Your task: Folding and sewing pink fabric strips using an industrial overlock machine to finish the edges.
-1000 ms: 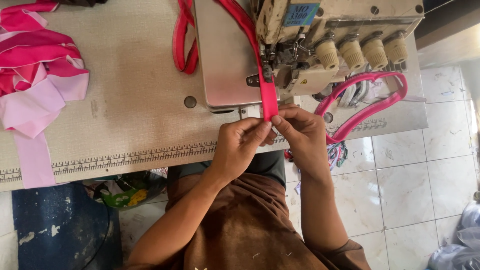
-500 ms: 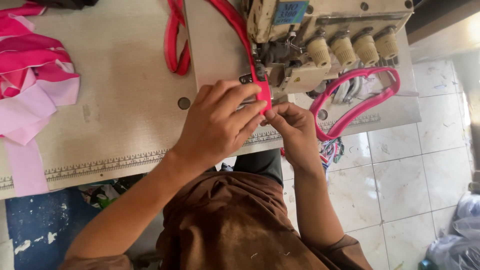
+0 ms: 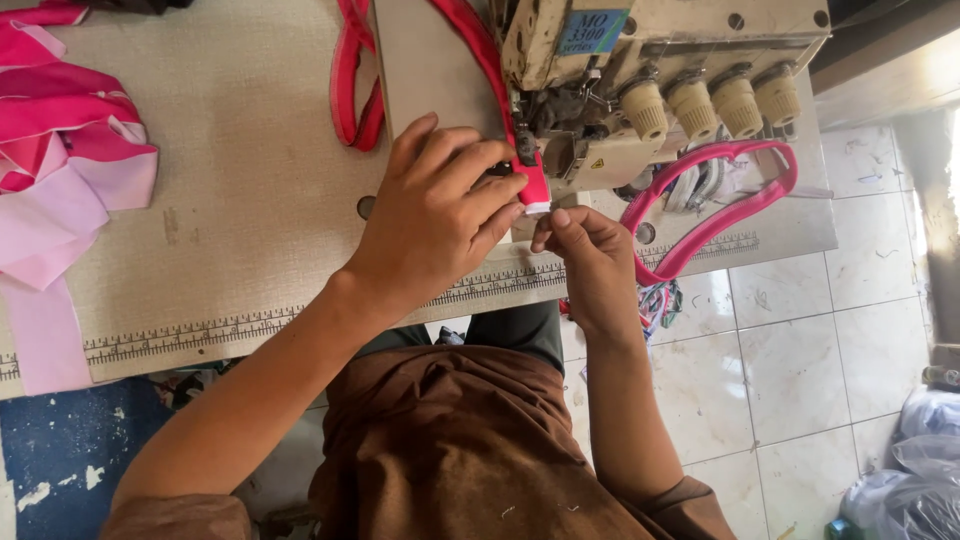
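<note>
A red-pink fabric strip (image 3: 478, 40) runs down the grey plate of a cream sewing machine (image 3: 670, 70) to its presser foot. My left hand (image 3: 435, 215) lies flat over the plate, fingertips pressing the strip's end (image 3: 535, 190) beside the foot. Just below it, my right hand (image 3: 590, 255) pinches the strip's small white end tip between thumb and forefinger. A loop of the same strip (image 3: 352, 85) lies on the table left of the plate.
The beige table (image 3: 220, 200) carries a printed ruler along its front edge. Pink and red fabric pieces (image 3: 60, 150) are heaped at the left. Pink finished loops (image 3: 710, 200) hang at the machine's right. White floor tiles and plastic bags lie to the right.
My left hand moved up from the table edge onto the machine plate, pushing the strip's end toward the presser foot. My right hand followed upward, still pinching the tip.
</note>
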